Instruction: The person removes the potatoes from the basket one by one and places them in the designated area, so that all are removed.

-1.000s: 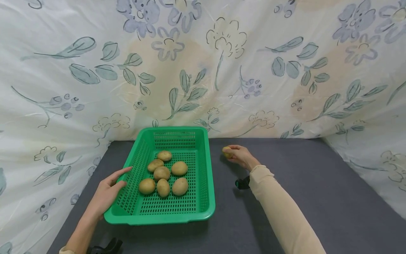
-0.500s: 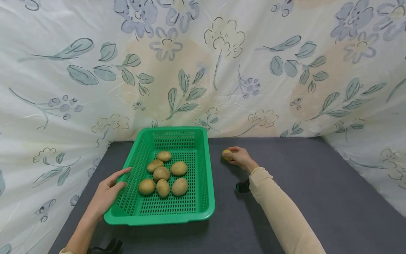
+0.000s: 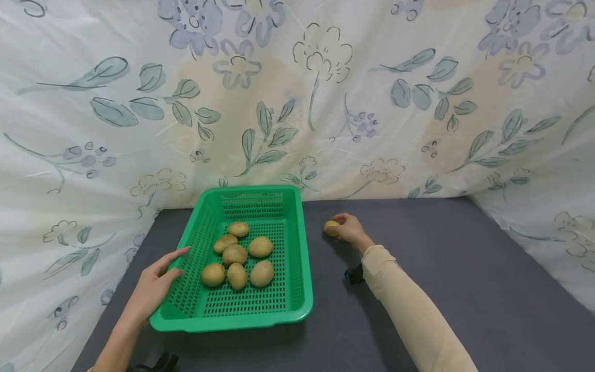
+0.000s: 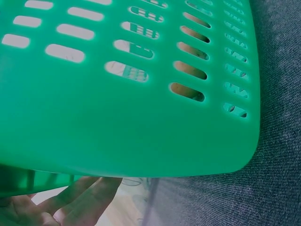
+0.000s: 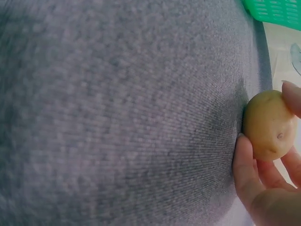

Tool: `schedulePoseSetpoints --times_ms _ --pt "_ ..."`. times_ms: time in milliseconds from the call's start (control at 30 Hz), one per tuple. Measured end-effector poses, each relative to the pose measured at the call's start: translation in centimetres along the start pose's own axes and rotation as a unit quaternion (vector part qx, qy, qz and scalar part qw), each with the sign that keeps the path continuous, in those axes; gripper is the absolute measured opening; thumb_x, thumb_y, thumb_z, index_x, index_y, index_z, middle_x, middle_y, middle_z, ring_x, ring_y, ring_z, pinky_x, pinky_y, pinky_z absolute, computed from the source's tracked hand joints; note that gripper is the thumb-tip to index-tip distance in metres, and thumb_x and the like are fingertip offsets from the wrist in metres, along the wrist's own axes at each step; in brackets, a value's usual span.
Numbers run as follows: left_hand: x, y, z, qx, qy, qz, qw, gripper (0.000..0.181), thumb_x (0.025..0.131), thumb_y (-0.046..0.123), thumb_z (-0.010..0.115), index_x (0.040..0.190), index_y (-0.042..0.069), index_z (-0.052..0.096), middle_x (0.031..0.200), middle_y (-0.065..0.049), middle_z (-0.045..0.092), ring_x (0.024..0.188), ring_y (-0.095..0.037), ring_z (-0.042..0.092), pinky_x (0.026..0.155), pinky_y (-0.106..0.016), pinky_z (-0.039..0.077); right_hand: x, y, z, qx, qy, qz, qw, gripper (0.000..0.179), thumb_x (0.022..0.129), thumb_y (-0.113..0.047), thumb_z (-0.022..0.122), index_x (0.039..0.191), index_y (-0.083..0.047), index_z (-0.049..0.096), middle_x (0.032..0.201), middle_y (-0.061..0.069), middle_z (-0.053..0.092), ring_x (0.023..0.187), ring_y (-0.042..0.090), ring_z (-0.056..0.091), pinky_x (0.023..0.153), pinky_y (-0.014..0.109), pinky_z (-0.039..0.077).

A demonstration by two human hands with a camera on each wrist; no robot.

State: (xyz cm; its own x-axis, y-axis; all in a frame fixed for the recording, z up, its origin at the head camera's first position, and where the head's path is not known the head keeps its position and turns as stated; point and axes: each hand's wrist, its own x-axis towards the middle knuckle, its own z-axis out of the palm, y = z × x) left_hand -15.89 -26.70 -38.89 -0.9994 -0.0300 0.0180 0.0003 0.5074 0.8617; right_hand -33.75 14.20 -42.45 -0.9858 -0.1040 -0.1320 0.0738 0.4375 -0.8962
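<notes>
The basket [image 3: 232,324] is showing bright green, the potatoes [image 3: 234,254] yellow-brown, the surface [image 3: 446,258] dark grey, the sleeve [image 3: 413,305] cream; white sheeting [image 3: 372,31] is bearing printed purple flowers [image 3: 207,19] and grey-green leaves [image 3: 113,112].

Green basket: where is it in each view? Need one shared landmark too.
Head: the green basket sits left of centre in the lower half.
Left wrist: its outer wall fills most of the picture, close up, short of the right edge.
Right wrist: only a slotted part shows, cut off in the top right corner.
Shared landmark: the dark grey table surface.
</notes>
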Motion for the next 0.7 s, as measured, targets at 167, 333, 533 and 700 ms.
schedulePoseSetpoints --times_ms 167,333,533,700 --pt "0.0 -0.1 0.0 -0.014 -0.001 -0.009 0.9999 0.048 0.101 0.013 0.040 0.149 0.010 0.034 0.147 -0.027 0.029 0.117 -0.039 0.047 0.078 -0.039 0.047 0.0 -0.1 0.1 -0.013 -0.001 0.005 0.9999 0.048 0.090 -0.013 0.066 0.131 0.005 0.048 0.124 0.026 0.049 0.100 0.033 0.055 0.079 0.039 0.050" --pt "0.0 -0.2 0.0 -0.014 -0.001 -0.012 0.9998 0.048 0.101 0.012 0.040 0.149 0.010 0.033 0.147 -0.028 0.030 0.114 -0.036 0.049 0.073 -0.033 0.048 -0.1 -0.1 -0.2 -0.001 -0.019 0.001 0.9998 0.049 0.094 -0.014 0.062 0.134 0.007 0.044 0.129 0.028 0.046 0.107 0.036 0.052 0.084 0.042 0.048" --pt "0.0 -0.2 0.1 -0.002 0.005 -0.005 1.0000 0.048 0.102 0.013 0.040 0.149 0.010 0.034 0.147 -0.027 0.029 0.116 -0.037 0.047 0.073 -0.033 0.047 0.2 0.1 -1.0 0.038 -0.033 0.021 0.9985 0.053 0.098 -0.024 0.056 0.139 0.006 0.039 0.137 0.027 0.040 0.113 0.036 0.050 0.085 0.039 0.049" --pt "0.1 -0.2 0.0 -0.003 0.003 -0.003 1.0000 0.048 0.101 0.013 0.040 0.149 0.010 0.034 0.148 -0.027 0.028 0.119 -0.038 0.045 0.075 -0.036 0.046 0.4 0.4 -1.6 0.076 -0.031 0.055 0.9951 0.056 0.100 -0.032 0.050 0.142 0.002 0.037 0.138 0.024 0.039 0.120 0.034 0.045 0.089 0.038 0.047"
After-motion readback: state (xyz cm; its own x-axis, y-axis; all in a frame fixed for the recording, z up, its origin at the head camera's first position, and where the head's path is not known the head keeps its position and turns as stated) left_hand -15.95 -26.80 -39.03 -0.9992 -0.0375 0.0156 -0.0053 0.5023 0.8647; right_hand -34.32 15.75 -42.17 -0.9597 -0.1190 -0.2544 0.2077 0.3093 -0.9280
